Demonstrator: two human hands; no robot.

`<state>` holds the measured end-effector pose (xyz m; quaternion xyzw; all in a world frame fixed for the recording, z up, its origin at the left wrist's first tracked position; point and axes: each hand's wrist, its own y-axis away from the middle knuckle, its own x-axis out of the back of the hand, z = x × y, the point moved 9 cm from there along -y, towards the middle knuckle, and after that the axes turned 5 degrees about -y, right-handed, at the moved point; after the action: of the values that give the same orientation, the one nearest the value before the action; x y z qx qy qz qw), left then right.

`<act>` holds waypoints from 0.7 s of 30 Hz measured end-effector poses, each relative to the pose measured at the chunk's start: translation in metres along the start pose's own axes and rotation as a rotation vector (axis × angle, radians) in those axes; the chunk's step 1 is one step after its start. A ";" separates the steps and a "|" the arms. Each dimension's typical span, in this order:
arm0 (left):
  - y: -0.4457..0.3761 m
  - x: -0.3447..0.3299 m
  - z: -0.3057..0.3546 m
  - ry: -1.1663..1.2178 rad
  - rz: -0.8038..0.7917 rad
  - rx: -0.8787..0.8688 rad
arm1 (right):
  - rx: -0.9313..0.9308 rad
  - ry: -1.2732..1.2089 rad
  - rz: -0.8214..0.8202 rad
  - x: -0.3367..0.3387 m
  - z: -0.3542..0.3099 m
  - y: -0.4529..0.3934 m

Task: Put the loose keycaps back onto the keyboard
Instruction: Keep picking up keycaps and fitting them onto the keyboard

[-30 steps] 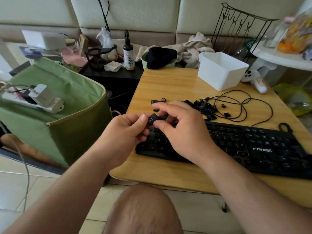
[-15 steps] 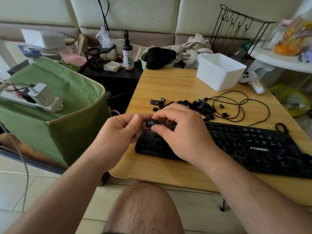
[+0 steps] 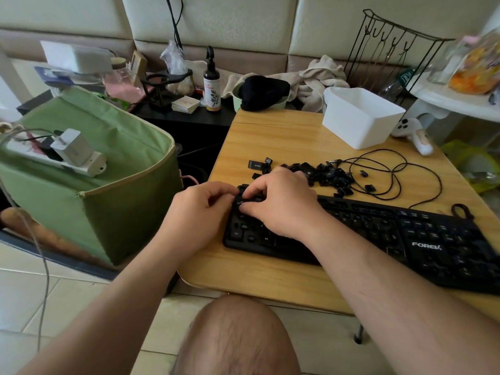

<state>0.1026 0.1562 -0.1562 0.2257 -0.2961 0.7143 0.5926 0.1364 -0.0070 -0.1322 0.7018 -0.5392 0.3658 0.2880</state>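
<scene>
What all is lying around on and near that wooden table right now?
keyboard: one, black, near edge of table
loose keycaps: a pile, black, behind keyboard
keycap: one, black, pinched by both hands over keyboard's left end
cable: one, black, looped right of the pile
tub: one, white, far right of table
table: one, light wood
fabric bin: one, green, left of table
spray bottle: one, dark, on black shelf
left hand: grips keycap
right hand: grips keycap
</scene>
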 end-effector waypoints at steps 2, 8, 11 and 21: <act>0.001 -0.002 0.001 -0.019 -0.027 -0.022 | -0.024 0.040 -0.005 -0.003 0.003 -0.001; 0.001 -0.004 0.002 -0.078 -0.016 -0.055 | -0.057 0.004 0.002 -0.008 0.007 -0.003; -0.001 -0.007 0.001 -0.068 -0.031 -0.048 | -0.085 -0.017 -0.008 -0.009 0.009 -0.004; -0.009 -0.011 0.000 -0.121 -0.114 -0.022 | -0.103 -0.015 -0.020 -0.015 0.010 -0.007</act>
<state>0.1133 0.1490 -0.1621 0.2786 -0.3259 0.6609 0.6159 0.1433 -0.0051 -0.1498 0.6942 -0.5525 0.3294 0.3230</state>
